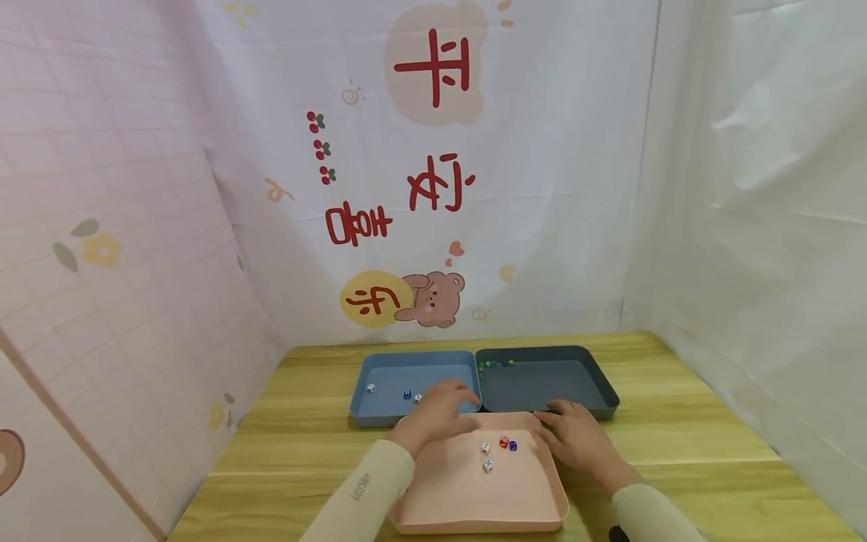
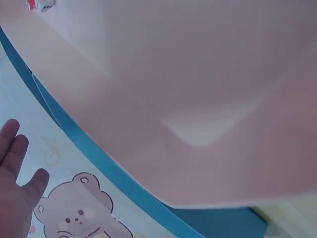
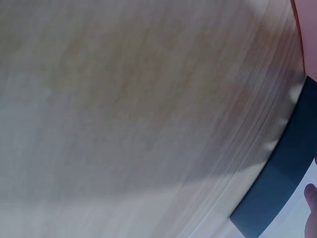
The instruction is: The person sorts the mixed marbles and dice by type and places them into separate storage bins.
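In the head view, my left hand hovers over the far left part of a pink tray, its fingers extended toward the blue tray behind. It holds nothing that I can see. Inside the pink tray lie a red die, a blue die and two white dice, one of them a white die nearer the front. My right hand is at the tray's far right corner with loosely spread fingers; whether it touches the rim is unclear. Fingers of the left hand show relaxed in the left wrist view.
Behind stand a blue tray with a few white and blue dice, and a dark grey tray with several small green pieces at its left end. All rest on a wooden table, with printed cloth hanging around it.
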Action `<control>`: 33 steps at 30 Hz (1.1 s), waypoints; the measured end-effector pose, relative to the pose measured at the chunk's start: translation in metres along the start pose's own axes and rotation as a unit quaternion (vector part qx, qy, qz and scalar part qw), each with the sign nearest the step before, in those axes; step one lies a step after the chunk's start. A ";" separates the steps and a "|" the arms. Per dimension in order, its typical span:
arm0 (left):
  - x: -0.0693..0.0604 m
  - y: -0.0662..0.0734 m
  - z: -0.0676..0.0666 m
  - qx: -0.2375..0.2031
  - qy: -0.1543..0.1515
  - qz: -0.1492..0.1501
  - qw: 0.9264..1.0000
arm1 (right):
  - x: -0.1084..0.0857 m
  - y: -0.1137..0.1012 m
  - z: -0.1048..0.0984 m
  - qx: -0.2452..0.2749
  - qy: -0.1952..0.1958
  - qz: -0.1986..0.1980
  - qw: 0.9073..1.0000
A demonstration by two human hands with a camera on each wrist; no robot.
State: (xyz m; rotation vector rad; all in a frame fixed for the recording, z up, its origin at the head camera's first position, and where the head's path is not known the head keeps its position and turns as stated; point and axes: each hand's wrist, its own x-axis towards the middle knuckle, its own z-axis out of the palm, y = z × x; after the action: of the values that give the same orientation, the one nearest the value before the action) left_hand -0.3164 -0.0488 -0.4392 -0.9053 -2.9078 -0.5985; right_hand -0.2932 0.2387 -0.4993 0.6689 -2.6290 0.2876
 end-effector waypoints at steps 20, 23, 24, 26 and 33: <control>0.004 0.001 0.018 0.035 -0.050 -0.019 0.998 | 0.006 0.001 0.003 0.017 -0.018 -0.009 1.000; 0.003 0.001 0.019 0.023 -0.056 -0.019 0.998 | 0.006 0.001 0.002 0.023 -0.026 0.000 0.999; 0.003 0.000 0.020 0.015 -0.056 -0.020 0.998 | 0.006 0.001 0.002 0.024 -0.029 0.004 0.999; 0.003 0.000 0.023 0.007 -0.057 -0.019 0.998 | 0.006 0.001 0.002 0.027 -0.035 0.010 0.999; 0.004 -0.001 0.030 0.009 -0.062 -0.015 0.998 | 0.004 0.002 0.002 0.038 -0.036 0.014 0.999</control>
State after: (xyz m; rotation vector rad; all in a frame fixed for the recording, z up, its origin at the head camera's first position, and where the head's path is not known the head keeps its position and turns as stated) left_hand -0.3175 -0.0362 -0.4671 -0.9304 -3.0361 -0.5350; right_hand -0.2982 0.2384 -0.4999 0.6789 -2.7093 0.3810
